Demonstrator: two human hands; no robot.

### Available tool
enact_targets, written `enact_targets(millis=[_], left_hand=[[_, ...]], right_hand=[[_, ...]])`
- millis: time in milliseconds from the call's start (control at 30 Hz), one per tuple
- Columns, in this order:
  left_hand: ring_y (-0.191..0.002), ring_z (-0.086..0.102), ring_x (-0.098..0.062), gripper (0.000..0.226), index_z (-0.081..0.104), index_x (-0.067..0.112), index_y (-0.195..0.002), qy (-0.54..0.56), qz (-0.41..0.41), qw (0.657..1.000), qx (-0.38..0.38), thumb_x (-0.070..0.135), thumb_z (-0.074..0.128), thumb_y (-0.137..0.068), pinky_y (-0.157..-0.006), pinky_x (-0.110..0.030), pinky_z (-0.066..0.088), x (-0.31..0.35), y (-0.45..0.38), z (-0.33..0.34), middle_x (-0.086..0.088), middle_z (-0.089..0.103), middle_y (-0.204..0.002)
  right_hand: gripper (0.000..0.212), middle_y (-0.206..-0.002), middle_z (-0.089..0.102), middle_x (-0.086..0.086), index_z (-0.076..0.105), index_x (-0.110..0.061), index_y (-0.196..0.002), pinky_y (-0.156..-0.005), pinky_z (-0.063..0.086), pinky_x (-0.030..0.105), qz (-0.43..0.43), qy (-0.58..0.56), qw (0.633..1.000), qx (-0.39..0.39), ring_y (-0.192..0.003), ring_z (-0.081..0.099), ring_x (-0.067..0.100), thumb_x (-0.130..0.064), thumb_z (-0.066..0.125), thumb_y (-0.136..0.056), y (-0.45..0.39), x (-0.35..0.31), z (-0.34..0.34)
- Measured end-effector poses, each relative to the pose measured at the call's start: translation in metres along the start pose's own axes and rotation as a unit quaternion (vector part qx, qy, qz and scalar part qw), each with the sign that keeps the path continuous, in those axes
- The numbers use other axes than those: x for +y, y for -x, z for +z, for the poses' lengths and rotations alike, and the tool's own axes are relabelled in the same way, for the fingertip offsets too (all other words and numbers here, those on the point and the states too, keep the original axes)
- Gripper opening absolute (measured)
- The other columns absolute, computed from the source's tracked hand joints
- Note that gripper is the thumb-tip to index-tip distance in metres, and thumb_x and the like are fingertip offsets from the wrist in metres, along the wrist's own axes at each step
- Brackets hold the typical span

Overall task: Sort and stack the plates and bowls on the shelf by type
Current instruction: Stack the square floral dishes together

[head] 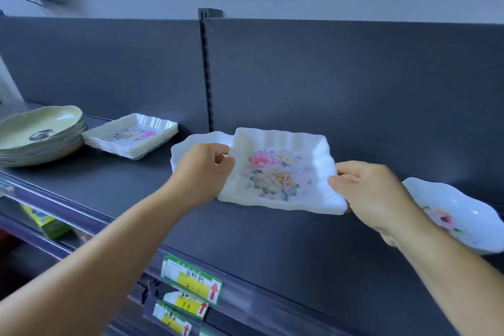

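the left hand (203, 172) pinches the left rim of a square floral plate (281, 172), and the right hand (373, 194) grips its right rim, holding it tilted just above the dark shelf (152, 194). behind the plate's left edge sits a white scalloped dish (196, 139). further left of the plate is a stack of square plates (131, 135), then a stack of green bowls (38, 133). right of the plate lies a floral bowl (452, 213). price tags (191, 278) hang below it on the shelf's front edge.
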State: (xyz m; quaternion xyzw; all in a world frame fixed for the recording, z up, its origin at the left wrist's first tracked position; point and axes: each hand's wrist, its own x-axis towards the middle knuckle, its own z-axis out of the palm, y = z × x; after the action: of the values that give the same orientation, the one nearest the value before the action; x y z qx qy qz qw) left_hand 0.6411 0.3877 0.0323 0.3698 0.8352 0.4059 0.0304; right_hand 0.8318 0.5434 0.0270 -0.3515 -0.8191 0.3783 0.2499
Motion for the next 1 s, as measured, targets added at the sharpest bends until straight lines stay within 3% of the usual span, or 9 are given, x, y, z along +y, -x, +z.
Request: enact_targets(millis=[67, 267, 467, 600, 700, 800, 1000], left_hand=[[-0.062, 0.029, -0.021, 0.027, 0.057, -0.006, -0.086, -0.006, -0.009, 1.000, 0.014, 0.016, 0.044, -0.093, -0.047, -0.023, 0.022, -0.009, -0.004, -0.017, -0.006, 0.038, -0.069], [-0.058, 0.021, -0.019, 0.022, 0.044, 0.004, -0.069, -0.021, -0.036, 0.998, 0.039, 0.011, 0.041, -0.090, -0.044, -0.022, 0.014, -0.048, -0.023, -0.072, -0.007, 0.027, -0.068], [-0.061, 0.022, -0.021, 0.019, 0.043, 0.012, -0.069, -0.055, -0.045, 0.997, 0.026, 0.001, 0.040, -0.083, -0.050, -0.024, 0.015, -0.097, -0.057, -0.132, -0.007, 0.027, -0.069], [-0.066, 0.026, -0.021, 0.021, 0.052, 0.010, -0.072, -0.086, -0.061, 0.994, 0.028, -0.001, 0.036, -0.080, -0.052, -0.026, 0.019, -0.145, -0.097, -0.171, -0.009, 0.033, -0.072], [-0.069, 0.026, -0.021, 0.022, 0.047, 0.015, -0.069, -0.114, -0.056, 0.991, 0.033, -0.003, 0.034, -0.072, -0.059, -0.031, 0.020, -0.173, -0.129, -0.193, -0.008, 0.032, -0.071], [-0.066, 0.025, -0.023, 0.018, 0.042, 0.011, -0.067, -0.161, -0.059, 0.985, 0.026, -0.005, 0.035, -0.072, -0.053, -0.027, 0.018, -0.192, -0.158, -0.208, -0.005, 0.030, -0.065], [-0.054, 0.024, -0.019, 0.028, 0.028, 0.011, -0.060, -0.254, -0.083, 0.964, -0.002, -0.009, 0.038, -0.076, -0.045, -0.026, 0.020, -0.210, -0.199, -0.211, -0.003, 0.031, -0.060]], right_hand=[[0.026, -0.068, 0.039, 0.008, 0.055, 0.005, -0.092, -0.060, 0.022, 0.036, -0.014, -0.007, 1.000, -0.014, -0.064, 0.030, 0.020, -0.019, 0.049, -0.082, -0.006, -0.014, 0.010], [0.024, -0.067, 0.038, 0.009, 0.049, 0.009, -0.082, -0.058, 0.023, 0.032, -0.038, -0.032, 0.997, -0.052, -0.057, 0.038, 0.019, -0.015, 0.050, -0.084, -0.027, -0.063, 0.061], [0.022, -0.065, 0.035, 0.008, 0.040, -0.006, -0.067, -0.052, 0.022, 0.024, -0.034, -0.031, 0.997, -0.063, -0.053, 0.050, 0.018, -0.013, 0.050, -0.085, -0.052, -0.115, 0.127], [0.019, -0.056, 0.036, 0.002, 0.041, -0.013, -0.066, -0.038, 0.019, 0.016, -0.038, -0.017, 0.996, -0.074, -0.033, 0.032, 0.010, -0.010, 0.049, -0.084, -0.068, -0.154, 0.178], [0.011, -0.067, 0.039, 0.009, 0.048, -0.014, -0.073, -0.043, 0.019, 0.018, -0.044, -0.016, 0.995, -0.086, -0.048, 0.025, 0.019, -0.008, 0.047, -0.082, -0.081, -0.182, 0.212], [0.010, -0.069, 0.040, 0.009, 0.043, -0.012, -0.071, -0.053, 0.021, 0.027, -0.038, -0.006, 0.997, -0.070, -0.062, 0.028, 0.021, -0.007, 0.047, -0.079, -0.099, -0.201, 0.245], [0.010, -0.069, 0.043, 0.010, 0.046, -0.012, -0.073, -0.052, 0.025, 0.027, 0.011, -0.006, 0.998, -0.057, -0.062, 0.034, 0.021, -0.003, 0.046, -0.079, -0.134, -0.210, 0.298]])
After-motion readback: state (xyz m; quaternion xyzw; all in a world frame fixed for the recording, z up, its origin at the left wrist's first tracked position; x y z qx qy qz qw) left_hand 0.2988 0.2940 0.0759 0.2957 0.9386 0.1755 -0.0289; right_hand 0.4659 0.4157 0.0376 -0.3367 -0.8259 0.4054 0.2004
